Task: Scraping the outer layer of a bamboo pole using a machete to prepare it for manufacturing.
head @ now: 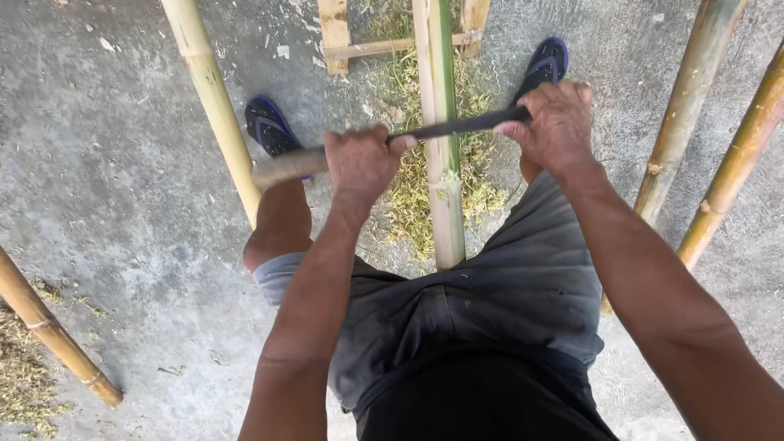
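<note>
We stand astride a split bamboo pole [442,155] that runs up the middle of the frame, its near end between our thighs. Open concrete floor [122,204] lies at the left; more bamboo poles hem us in, one [214,98] slanting just left of our left knee, two [686,106] at the right edge, another [49,331] at lower left. Our left hand [359,159] is clamped on the wooden handle [286,166] of a long blade [457,126]; our right hand [559,122] is closed over the blade's far end. The blade lies across the pole, touching it at centre frame. Bamboo shavings [408,196] litter the floor under the pole. A wooden frame [335,33] sits at top centre.
</note>
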